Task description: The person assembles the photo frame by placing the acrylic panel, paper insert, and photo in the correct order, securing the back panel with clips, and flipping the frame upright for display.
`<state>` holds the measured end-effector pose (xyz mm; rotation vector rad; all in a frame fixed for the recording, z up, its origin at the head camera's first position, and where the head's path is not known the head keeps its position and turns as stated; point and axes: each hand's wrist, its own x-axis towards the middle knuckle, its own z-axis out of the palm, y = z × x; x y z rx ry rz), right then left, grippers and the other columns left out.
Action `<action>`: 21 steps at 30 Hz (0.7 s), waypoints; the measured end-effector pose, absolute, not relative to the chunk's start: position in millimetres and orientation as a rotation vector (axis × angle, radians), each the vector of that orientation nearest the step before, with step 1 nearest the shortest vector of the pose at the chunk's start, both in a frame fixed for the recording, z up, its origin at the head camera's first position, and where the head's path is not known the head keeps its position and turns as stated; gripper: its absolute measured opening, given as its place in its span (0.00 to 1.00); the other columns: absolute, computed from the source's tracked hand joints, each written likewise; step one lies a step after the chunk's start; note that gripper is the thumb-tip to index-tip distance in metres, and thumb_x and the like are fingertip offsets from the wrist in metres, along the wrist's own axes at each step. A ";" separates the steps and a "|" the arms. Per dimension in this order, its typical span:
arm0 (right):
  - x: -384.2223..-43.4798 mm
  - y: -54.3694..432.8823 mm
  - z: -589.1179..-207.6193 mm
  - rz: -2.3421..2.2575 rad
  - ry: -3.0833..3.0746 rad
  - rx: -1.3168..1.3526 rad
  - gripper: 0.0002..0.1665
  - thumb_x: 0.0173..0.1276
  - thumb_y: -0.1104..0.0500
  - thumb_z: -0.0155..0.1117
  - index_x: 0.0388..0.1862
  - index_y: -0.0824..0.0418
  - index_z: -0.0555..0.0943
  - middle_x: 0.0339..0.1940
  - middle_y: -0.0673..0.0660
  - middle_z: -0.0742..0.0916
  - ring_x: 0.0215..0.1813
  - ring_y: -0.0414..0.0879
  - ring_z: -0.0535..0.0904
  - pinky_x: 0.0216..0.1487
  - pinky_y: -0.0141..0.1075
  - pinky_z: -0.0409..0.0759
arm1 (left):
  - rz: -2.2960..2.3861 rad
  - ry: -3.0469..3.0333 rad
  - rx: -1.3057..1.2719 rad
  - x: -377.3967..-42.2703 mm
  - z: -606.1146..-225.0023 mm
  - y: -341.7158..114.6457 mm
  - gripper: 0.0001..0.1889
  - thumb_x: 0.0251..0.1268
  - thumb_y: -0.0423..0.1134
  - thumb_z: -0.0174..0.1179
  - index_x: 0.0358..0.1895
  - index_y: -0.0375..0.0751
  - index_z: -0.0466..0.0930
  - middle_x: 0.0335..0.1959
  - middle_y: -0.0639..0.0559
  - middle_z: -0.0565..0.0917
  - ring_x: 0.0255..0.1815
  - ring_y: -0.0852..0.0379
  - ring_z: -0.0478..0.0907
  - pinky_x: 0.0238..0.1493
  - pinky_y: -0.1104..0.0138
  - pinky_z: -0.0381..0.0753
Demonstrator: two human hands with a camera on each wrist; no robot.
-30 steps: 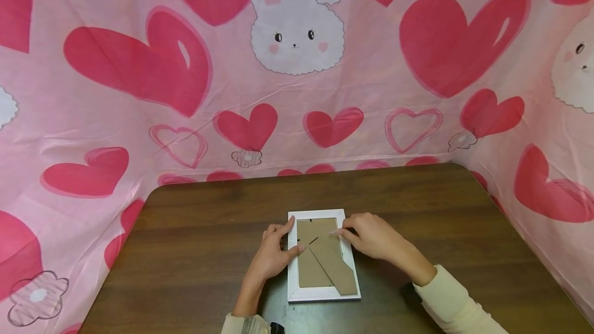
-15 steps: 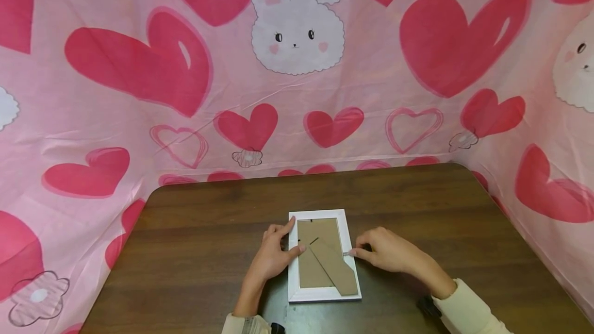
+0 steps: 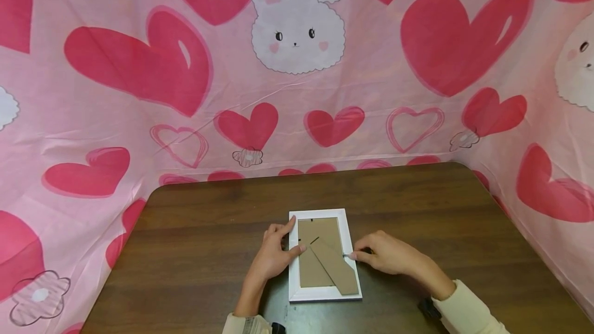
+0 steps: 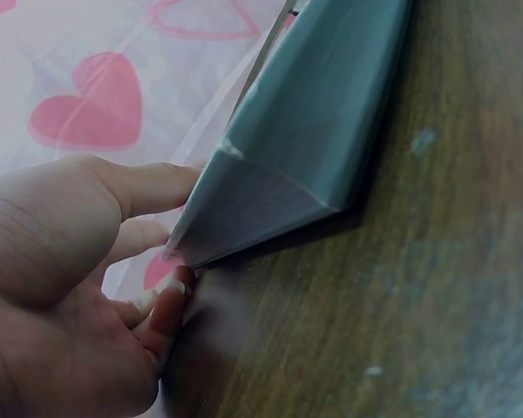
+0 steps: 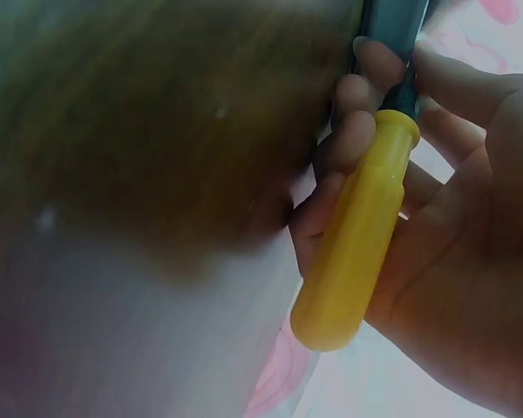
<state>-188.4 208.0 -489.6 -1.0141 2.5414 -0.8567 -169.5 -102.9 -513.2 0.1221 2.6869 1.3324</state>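
Observation:
A white picture frame [image 3: 294, 277] lies face down on the table, showing its brown backing board [image 3: 308, 272] and fold-out stand [image 3: 342, 278]. My left hand [image 3: 271, 254] holds the frame's left side, the thumb over the backing's edge and the other fingers along the outer side. In my right hand [image 3: 390, 255] is a screwdriver with a yellow handle [image 5: 357, 235], its shaft pinched between thumb and fingers. Those fingertips are at the frame's right side, the screwdriver's tip at the backing's right edge. Small dark tabs [image 3: 312, 219] show along the backing's top and left edges.
The brown wooden table [image 3: 209, 231] has rounded far corners. Behind it and at both sides hangs a pink cloth [image 3: 362, 81] printed with hearts and rabbits.
My right hand has moved from over the backing's upper right, down and outward to the middle of the frame's right side. The left hand and the frame stay in place.

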 end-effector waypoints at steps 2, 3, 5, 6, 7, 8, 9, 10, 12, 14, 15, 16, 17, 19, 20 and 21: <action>-188.5 208.8 -489.8 -0.854 2.527 -1.003 0.14 0.78 0.49 0.65 0.30 0.48 0.84 0.22 0.36 0.72 0.28 0.28 0.67 0.33 0.27 0.69 | 1.333 2.684 0.120 -169.2 -513.3 -102.5 0.41 0.65 0.46 0.74 0.80 0.48 0.67 0.61 0.37 0.74 0.54 0.49 0.69 0.49 0.58 0.74; -188.8 209.5 -490.1 -0.854 2.520 -0.998 0.15 0.78 0.49 0.64 0.29 0.49 0.83 0.22 0.36 0.70 0.28 0.28 0.67 0.32 0.27 0.68 | 1.335 2.682 0.119 -169.2 -513.4 -102.4 0.41 0.65 0.46 0.74 0.80 0.48 0.67 0.61 0.37 0.74 0.54 0.49 0.69 0.49 0.58 0.74; -189.6 211.1 -490.4 -0.860 2.507 -0.987 0.17 0.79 0.49 0.63 0.27 0.50 0.81 0.21 0.36 0.68 0.27 0.28 0.66 0.31 0.27 0.67 | 1.336 2.680 0.118 -169.1 -513.4 -102.2 0.41 0.65 0.46 0.74 0.80 0.48 0.67 0.61 0.37 0.74 0.54 0.49 0.69 0.49 0.58 0.74; -190.1 211.8 -490.7 -0.867 2.502 -0.983 0.18 0.80 0.49 0.62 0.26 0.51 0.80 0.21 0.36 0.67 0.26 0.28 0.65 0.30 0.27 0.66 | 1.340 2.678 0.118 -169.0 -513.5 -102.2 0.41 0.65 0.45 0.74 0.80 0.48 0.67 0.61 0.37 0.74 0.54 0.49 0.69 0.49 0.58 0.74; -190.6 212.3 -490.9 -0.869 2.498 -0.978 0.19 0.80 0.49 0.62 0.26 0.51 0.79 0.21 0.36 0.67 0.26 0.28 0.65 0.30 0.27 0.65 | 1.340 2.679 0.118 -169.0 -513.3 -102.4 0.41 0.64 0.45 0.75 0.80 0.48 0.67 0.61 0.37 0.74 0.54 0.49 0.69 0.49 0.58 0.74; -191.6 212.6 -491.3 -0.873 2.494 -0.972 0.19 0.80 0.49 0.62 0.26 0.51 0.79 0.20 0.37 0.67 0.25 0.28 0.65 0.29 0.27 0.65 | 1.340 2.680 0.118 -169.1 -513.3 -102.7 0.41 0.64 0.46 0.75 0.80 0.48 0.67 0.61 0.37 0.74 0.54 0.49 0.69 0.48 0.58 0.74; -192.4 212.7 -491.3 -0.874 2.491 -0.967 0.19 0.80 0.48 0.61 0.26 0.52 0.78 0.20 0.37 0.67 0.25 0.28 0.65 0.29 0.27 0.65 | 1.344 2.679 0.116 -169.1 -513.3 -102.8 0.41 0.64 0.45 0.75 0.80 0.48 0.67 0.61 0.37 0.74 0.54 0.49 0.69 0.48 0.58 0.74; -192.9 212.5 -491.2 -0.873 2.490 -0.965 0.19 0.80 0.48 0.61 0.26 0.52 0.78 0.20 0.36 0.68 0.25 0.28 0.65 0.29 0.27 0.64 | 1.343 2.680 0.116 -169.1 -513.2 -103.1 0.41 0.64 0.45 0.75 0.80 0.48 0.67 0.61 0.37 0.74 0.54 0.49 0.69 0.48 0.58 0.74; -193.9 212.0 -491.3 -0.867 2.487 -0.969 0.19 0.80 0.48 0.62 0.26 0.52 0.78 0.20 0.36 0.67 0.25 0.28 0.65 0.29 0.27 0.64 | 1.348 2.678 0.112 -169.1 -513.0 -103.2 0.41 0.64 0.45 0.75 0.80 0.48 0.67 0.61 0.37 0.73 0.54 0.49 0.69 0.48 0.58 0.74; -194.5 211.4 -491.4 -0.854 2.487 -0.977 0.19 0.80 0.49 0.62 0.25 0.52 0.78 0.20 0.36 0.67 0.26 0.28 0.65 0.30 0.27 0.64 | 1.348 2.677 0.109 -169.2 -512.8 -103.3 0.42 0.64 0.46 0.75 0.80 0.49 0.67 0.61 0.37 0.73 0.54 0.49 0.68 0.47 0.59 0.73; -194.5 211.2 -491.1 -0.851 2.487 -0.982 0.19 0.80 0.49 0.62 0.25 0.51 0.78 0.21 0.36 0.67 0.26 0.28 0.65 0.30 0.27 0.64 | 1.349 2.677 0.108 -169.2 -512.7 -103.3 0.42 0.64 0.46 0.75 0.80 0.49 0.67 0.61 0.37 0.73 0.54 0.49 0.68 0.47 0.59 0.73; -194.5 211.1 -490.9 -0.848 2.487 -0.985 0.19 0.80 0.49 0.62 0.25 0.51 0.78 0.21 0.36 0.67 0.26 0.28 0.65 0.30 0.27 0.64 | 1.349 2.678 0.108 -169.3 -512.8 -103.3 0.42 0.64 0.46 0.75 0.80 0.49 0.67 0.61 0.38 0.73 0.54 0.49 0.68 0.47 0.59 0.73; -194.7 211.2 -491.0 -0.849 2.484 -0.986 0.19 0.80 0.49 0.62 0.25 0.51 0.78 0.21 0.36 0.67 0.26 0.28 0.65 0.30 0.27 0.64 | 1.349 2.679 0.108 -169.4 -512.9 -103.1 0.42 0.64 0.46 0.75 0.80 0.49 0.67 0.61 0.38 0.73 0.54 0.49 0.68 0.47 0.59 0.73; -194.8 211.5 -491.0 -0.851 2.480 -0.977 0.19 0.80 0.49 0.62 0.25 0.51 0.78 0.21 0.36 0.67 0.26 0.28 0.65 0.31 0.27 0.65 | 1.347 2.682 0.111 -169.6 -513.1 -103.2 0.42 0.64 0.46 0.75 0.80 0.49 0.67 0.61 0.38 0.74 0.54 0.49 0.68 0.47 0.59 0.73; -194.9 211.6 -491.0 -0.856 2.476 -0.966 0.19 0.80 0.49 0.62 0.26 0.51 0.78 0.21 0.36 0.68 0.26 0.28 0.65 0.31 0.27 0.65 | 1.346 2.682 0.110 -169.7 -513.3 -103.1 0.41 0.64 0.46 0.75 0.80 0.49 0.67 0.61 0.38 0.74 0.54 0.49 0.68 0.47 0.59 0.73; -195.0 211.7 -491.1 -0.861 2.471 -0.961 0.19 0.80 0.49 0.62 0.26 0.51 0.78 0.21 0.36 0.68 0.26 0.28 0.65 0.31 0.27 0.65 | 1.346 2.680 0.109 -169.7 -513.5 -103.0 0.41 0.64 0.46 0.75 0.80 0.49 0.67 0.61 0.38 0.74 0.54 0.49 0.68 0.47 0.59 0.73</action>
